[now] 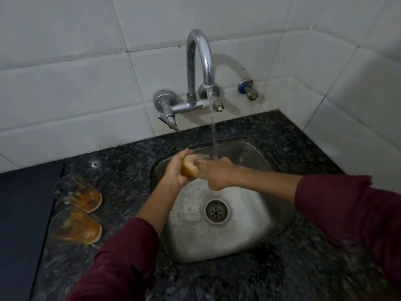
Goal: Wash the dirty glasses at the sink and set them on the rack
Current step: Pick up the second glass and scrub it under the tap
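A: Item 1, held glass [200, 162]?

B: Over the sink [271, 216], near its back edge, lying sideways between both hands. Left hand [176, 170] wraps the base end, where an orange-brown film shows. Right hand [218, 173] is closed around the mouth end; whether its fingers reach inside, I cannot tell. Likely held level so the stream runs in and along the wall.

A: Item 2, water?

B: Running. Tap [200, 61] on the tiled wall, stream [213, 127] landing at the glass just by the right hand. Sink bowl is wet; drain [216, 211] is uncovered.

A: Item 3, stock waiting?

B: 2 glasses on the tabletop [303, 268], left of the sink, toward its left edge. Rear glass [83, 195] and front glass [81, 230] both lie on their sides, each coated with orange residue. Probably parked within reach of the left hand, unwashed.

A: Item 4, rack?

B: Not identifiable. A dark flat surface [23, 224] adjoins the tabletop's left edge; its purpose is unclear.

A: No sponge listed?

B: None visible. Rubbing appears to be by bare hands.

A: Progress?

B: Judged early: 1 glass under rinse, 2 dirty, 0 seen set down clean.
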A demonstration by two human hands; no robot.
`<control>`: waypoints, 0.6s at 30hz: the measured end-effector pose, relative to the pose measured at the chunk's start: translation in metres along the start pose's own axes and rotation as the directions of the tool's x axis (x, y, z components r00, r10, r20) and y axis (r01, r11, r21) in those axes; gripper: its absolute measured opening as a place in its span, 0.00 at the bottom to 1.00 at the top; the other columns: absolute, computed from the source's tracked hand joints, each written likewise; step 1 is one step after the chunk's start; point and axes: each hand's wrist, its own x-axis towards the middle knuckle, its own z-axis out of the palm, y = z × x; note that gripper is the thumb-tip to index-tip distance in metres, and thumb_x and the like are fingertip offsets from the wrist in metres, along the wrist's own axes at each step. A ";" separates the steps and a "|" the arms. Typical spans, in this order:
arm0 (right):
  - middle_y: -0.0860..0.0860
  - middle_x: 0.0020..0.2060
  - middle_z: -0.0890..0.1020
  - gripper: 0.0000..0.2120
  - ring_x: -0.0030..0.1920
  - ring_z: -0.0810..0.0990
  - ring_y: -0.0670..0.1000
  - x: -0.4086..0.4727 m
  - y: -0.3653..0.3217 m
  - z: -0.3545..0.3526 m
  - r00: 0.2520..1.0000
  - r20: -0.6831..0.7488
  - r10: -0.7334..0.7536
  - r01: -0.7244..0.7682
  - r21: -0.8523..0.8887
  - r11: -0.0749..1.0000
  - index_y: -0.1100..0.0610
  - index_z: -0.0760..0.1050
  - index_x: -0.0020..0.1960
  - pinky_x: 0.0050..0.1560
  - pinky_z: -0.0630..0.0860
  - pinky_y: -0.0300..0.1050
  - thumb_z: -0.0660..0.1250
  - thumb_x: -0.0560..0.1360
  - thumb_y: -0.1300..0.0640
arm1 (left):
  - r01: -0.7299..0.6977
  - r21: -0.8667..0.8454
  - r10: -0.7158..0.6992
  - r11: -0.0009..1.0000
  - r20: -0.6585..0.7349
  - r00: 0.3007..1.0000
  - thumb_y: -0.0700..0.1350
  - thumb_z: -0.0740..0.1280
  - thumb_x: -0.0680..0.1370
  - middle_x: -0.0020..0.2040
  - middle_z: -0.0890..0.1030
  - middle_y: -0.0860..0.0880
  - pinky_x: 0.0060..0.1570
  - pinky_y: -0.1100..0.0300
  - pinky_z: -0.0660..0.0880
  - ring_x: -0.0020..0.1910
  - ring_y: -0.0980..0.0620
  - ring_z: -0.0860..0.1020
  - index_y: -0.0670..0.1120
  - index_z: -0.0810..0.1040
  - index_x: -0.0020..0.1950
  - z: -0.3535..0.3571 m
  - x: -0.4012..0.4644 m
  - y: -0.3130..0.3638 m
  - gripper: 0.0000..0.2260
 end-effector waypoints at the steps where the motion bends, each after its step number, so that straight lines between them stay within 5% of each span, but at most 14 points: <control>1: 0.52 0.60 0.76 0.22 0.56 0.76 0.53 0.005 0.005 -0.003 0.999 0.036 -0.011 0.001 0.287 0.958 0.52 0.68 0.68 0.41 0.69 0.45 0.60 0.74 0.60 | -0.022 -0.014 0.023 1.000 0.034 0.999 0.46 0.64 0.78 0.37 0.83 0.44 0.42 0.51 0.78 0.40 0.47 0.78 0.46 0.79 0.44 -0.001 0.001 0.002 0.07; 3: 0.49 0.62 0.76 0.24 0.58 0.76 0.50 0.003 0.010 -0.023 0.971 0.215 -0.105 -0.134 0.851 0.508 0.49 0.69 0.68 0.41 0.76 0.42 0.59 0.74 0.65 | -0.071 -0.063 0.077 0.995 0.103 0.992 0.47 0.63 0.78 0.35 0.83 0.46 0.45 0.50 0.74 0.39 0.47 0.77 0.46 0.80 0.41 0.000 -0.001 0.003 0.10; 4: 0.48 0.65 0.75 0.26 0.62 0.75 0.49 0.003 0.013 -0.028 0.954 0.244 -0.174 -0.194 0.945 0.263 0.48 0.69 0.68 0.46 0.77 0.44 0.59 0.74 0.67 | -0.094 -0.079 0.102 0.992 0.104 0.989 0.48 0.63 0.78 0.36 0.83 0.46 0.47 0.50 0.74 0.39 0.47 0.78 0.46 0.80 0.42 0.000 -0.001 0.001 0.09; 5: 0.47 0.67 0.74 0.27 0.64 0.73 0.49 0.002 0.015 -0.031 0.949 0.225 -0.220 -0.194 0.969 0.154 0.47 0.69 0.69 0.49 0.77 0.47 0.58 0.74 0.69 | -0.115 -0.074 0.121 0.991 0.087 0.989 0.49 0.64 0.78 0.38 0.83 0.45 0.49 0.50 0.76 0.40 0.47 0.79 0.46 0.80 0.45 0.000 0.000 0.001 0.08; 7: 0.47 0.67 0.73 0.27 0.66 0.73 0.50 0.003 0.014 -0.031 0.960 0.180 -0.214 -0.126 0.962 0.243 0.47 0.68 0.69 0.52 0.79 0.52 0.59 0.74 0.69 | -0.115 -0.024 0.116 0.993 0.037 0.993 0.51 0.64 0.77 0.43 0.83 0.44 0.49 0.49 0.77 0.41 0.47 0.81 0.45 0.80 0.52 0.001 0.001 0.002 0.12; 8: 0.48 0.66 0.74 0.25 0.64 0.74 0.50 0.002 0.013 -0.028 0.975 0.111 -0.194 -0.019 0.907 0.421 0.48 0.69 0.68 0.53 0.79 0.54 0.60 0.75 0.67 | -0.087 -0.011 0.087 0.996 0.026 0.996 0.52 0.64 0.77 0.44 0.83 0.43 0.46 0.49 0.78 0.40 0.46 0.81 0.43 0.79 0.55 0.002 0.002 0.004 0.14; 10: 0.51 0.61 0.77 0.19 0.61 0.76 0.54 0.007 0.014 -0.016 0.981 -0.027 -0.193 0.185 0.446 0.876 0.51 0.72 0.65 0.57 0.77 0.55 0.62 0.75 0.61 | -0.020 -0.008 0.020 1.000 0.006 1.000 0.51 0.64 0.78 0.41 0.82 0.43 0.41 0.45 0.79 0.39 0.45 0.81 0.42 0.78 0.52 0.002 0.001 0.007 0.13; 11: 0.53 0.60 0.77 0.19 0.61 0.76 0.56 0.006 0.013 -0.013 0.984 -0.070 -0.162 0.171 0.148 0.974 0.52 0.71 0.65 0.59 0.76 0.55 0.62 0.74 0.59 | 0.011 0.008 -0.011 1.000 -0.003 1.000 0.50 0.65 0.78 0.41 0.82 0.42 0.43 0.42 0.78 0.40 0.44 0.80 0.42 0.77 0.50 0.003 -0.001 0.008 0.11; 12: 0.54 0.62 0.75 0.21 0.62 0.74 0.57 0.004 0.012 -0.010 0.988 -0.081 -0.128 0.124 -0.054 0.991 0.52 0.68 0.67 0.62 0.73 0.54 0.62 0.75 0.59 | 0.038 0.024 -0.038 0.999 -0.014 0.999 0.50 0.65 0.78 0.41 0.81 0.42 0.45 0.41 0.77 0.41 0.44 0.80 0.43 0.76 0.49 0.002 -0.001 0.007 0.11; 14: 0.55 0.65 0.72 0.24 0.65 0.71 0.57 0.004 0.013 -0.008 0.982 -0.064 -0.179 0.166 -0.168 0.972 0.49 0.63 0.71 0.64 0.67 0.52 0.60 0.76 0.57 | 0.064 0.037 -0.064 0.997 0.003 0.998 0.51 0.65 0.78 0.43 0.81 0.42 0.47 0.41 0.77 0.42 0.44 0.80 0.43 0.77 0.52 0.001 -0.001 0.007 0.11; 16: 0.57 0.66 0.74 0.22 0.64 0.72 0.58 0.000 0.013 -0.018 0.966 -0.034 -0.255 0.256 0.218 0.942 0.50 0.66 0.71 0.61 0.69 0.48 0.59 0.78 0.58 | 0.047 -0.008 -0.047 0.999 0.063 0.997 0.53 0.63 0.79 0.43 0.83 0.43 0.42 0.48 0.79 0.40 0.46 0.81 0.43 0.78 0.53 -0.002 -0.003 0.004 0.14; 17: 0.58 0.66 0.74 0.21 0.65 0.73 0.58 -0.001 0.014 -0.025 0.968 -0.009 -0.252 0.210 0.585 0.784 0.55 0.68 0.70 0.62 0.70 0.47 0.60 0.78 0.61 | 0.012 -0.035 -0.008 0.999 0.111 0.994 0.53 0.62 0.79 0.42 0.83 0.43 0.40 0.51 0.78 0.38 0.47 0.81 0.43 0.79 0.53 -0.005 -0.001 0.001 0.15; 18: 0.59 0.66 0.74 0.20 0.66 0.73 0.58 -0.005 0.014 -0.033 0.969 0.067 -0.236 0.055 0.879 0.474 0.59 0.68 0.69 0.64 0.71 0.48 0.60 0.78 0.64 | -0.036 -0.063 0.046 0.997 0.169 0.985 0.54 0.61 0.79 0.42 0.84 0.43 0.40 0.53 0.78 0.39 0.47 0.80 0.42 0.79 0.53 -0.006 0.000 -0.001 0.16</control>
